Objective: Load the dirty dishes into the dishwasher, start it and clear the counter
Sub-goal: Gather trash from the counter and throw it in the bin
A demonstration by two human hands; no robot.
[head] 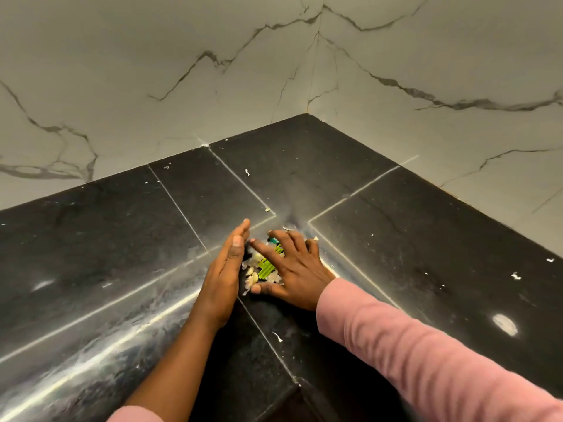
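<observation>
Food scraps [261,271] piled mid dark worktop [396,239], between both hands. Left hand [224,271] flat on edge, fingers straight, just left. Right hand [294,266] spread over pile, fingers splayed, gripping nothing.

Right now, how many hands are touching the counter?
2: left hand on edge beside the scraps pile, right hand spread flat over it.

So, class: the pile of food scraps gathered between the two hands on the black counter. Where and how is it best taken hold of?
Probably scooped, not pinched: the scrap pile is loose small pieces lying flat on the counter. The left hand stands on edge as a wall on the pile's left; the right hand lies spread over it and could sweep it leftward.
</observation>
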